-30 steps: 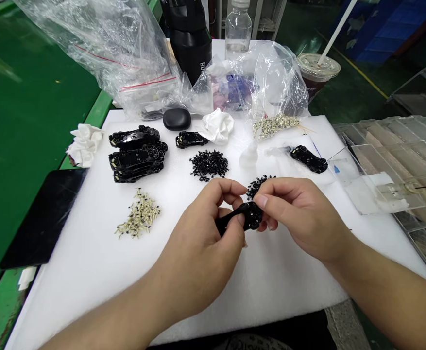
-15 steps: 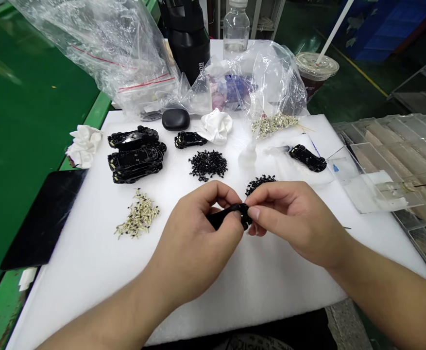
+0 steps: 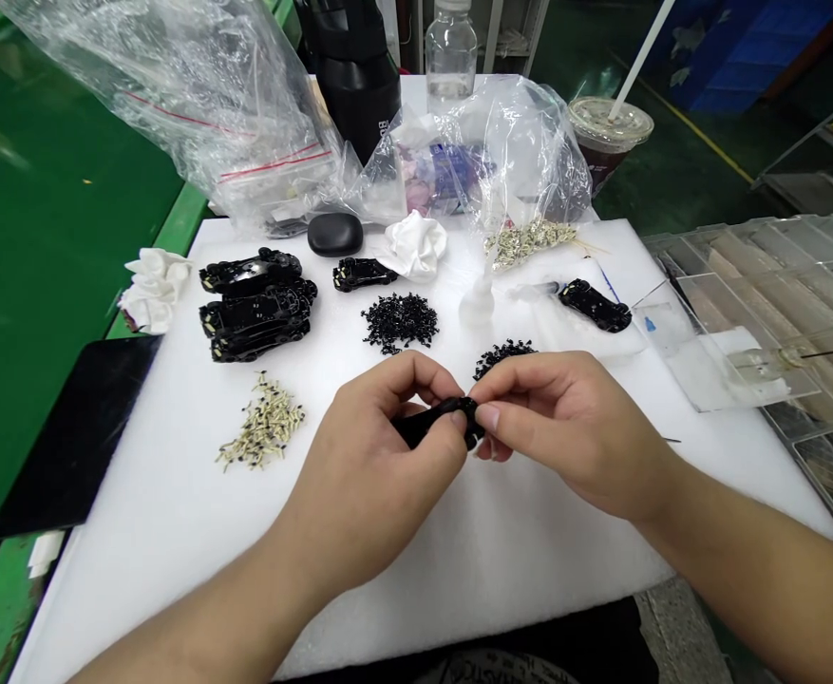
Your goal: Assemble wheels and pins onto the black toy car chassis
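Note:
My left hand (image 3: 380,465) is closed around a black toy car body (image 3: 420,425), holding it above the white foam board (image 3: 416,551). At the car's right end, the thumb and fingertips of my right hand (image 3: 558,423) pinch together against it. Whatever lies between those fingertips is hidden or too small to make out. Just beyond my right hand is a pile of small black parts (image 3: 502,356), partly covered by it. Another heap of small black parts (image 3: 400,321) lies farther back. Pale little parts with dark tips (image 3: 263,425) are heaped to the left.
Several black car bodies (image 3: 255,309) are grouped at the left; single ones lie at the back (image 3: 364,274) and right (image 3: 594,304). A small squeeze bottle (image 3: 477,302) stands mid-board. Plastic bags (image 3: 522,152), a drink cup (image 3: 610,133) and a compartment box (image 3: 765,275) border the board.
The whole view has shifted slightly, so things sit a little farther left. Both hands keep the same hold on the car body, with barely any finger movement.

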Demonstrator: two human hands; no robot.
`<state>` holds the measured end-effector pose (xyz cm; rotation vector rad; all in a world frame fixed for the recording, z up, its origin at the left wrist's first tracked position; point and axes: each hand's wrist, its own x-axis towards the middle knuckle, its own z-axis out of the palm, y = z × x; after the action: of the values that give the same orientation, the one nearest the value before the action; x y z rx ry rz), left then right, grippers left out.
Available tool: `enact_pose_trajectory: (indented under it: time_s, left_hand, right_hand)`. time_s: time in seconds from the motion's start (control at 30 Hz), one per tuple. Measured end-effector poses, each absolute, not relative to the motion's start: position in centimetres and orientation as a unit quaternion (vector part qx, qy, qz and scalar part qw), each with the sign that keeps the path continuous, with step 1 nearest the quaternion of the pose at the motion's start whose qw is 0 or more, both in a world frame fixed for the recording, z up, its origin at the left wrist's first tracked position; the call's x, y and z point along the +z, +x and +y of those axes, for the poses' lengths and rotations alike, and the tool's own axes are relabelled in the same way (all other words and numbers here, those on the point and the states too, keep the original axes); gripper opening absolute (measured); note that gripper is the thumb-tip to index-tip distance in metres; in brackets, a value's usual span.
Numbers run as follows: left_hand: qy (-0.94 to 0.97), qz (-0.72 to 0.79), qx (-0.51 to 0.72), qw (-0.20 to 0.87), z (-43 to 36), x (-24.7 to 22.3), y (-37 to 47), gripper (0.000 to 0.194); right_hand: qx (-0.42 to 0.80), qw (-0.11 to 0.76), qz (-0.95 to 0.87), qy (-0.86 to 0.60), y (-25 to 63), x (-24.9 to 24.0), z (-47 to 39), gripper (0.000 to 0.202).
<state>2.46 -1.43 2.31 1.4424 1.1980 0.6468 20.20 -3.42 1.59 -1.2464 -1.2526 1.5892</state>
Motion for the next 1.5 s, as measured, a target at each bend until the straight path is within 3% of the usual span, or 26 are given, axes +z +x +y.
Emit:
enact_pose_trajectory:
  time_s: [0.27,1.0,1.3,1.5]
  left_hand:
    - [0.594,0.486,0.285,0.575,-1.5,2.1,2.3,0.005]
    - [0.627,0.535,0.262,0.501,-1.5,2.2,2.6,0.009]
    - [0.545,0.46,0.206,0.67,-0.6,1.5,0.9,0.018]
    - [0.65,0.475,0.127,0.579,-0.3,2.3,1.0,0.037]
  right_hand:
    - [0.616,0.39,-0.512,-0.454,20.3,1.7,-3.2,0.021]
    - [0.615,0.385,-0.512,-0.46,20.3,1.4,-3.0,0.019]
    - [0.582,0.297,-0.533,-0.537,21.1,1.0,-3.0,0.025]
    - [0.492,0.329,-0.567,-0.573,21.8,1.0,-2.8,0.019]
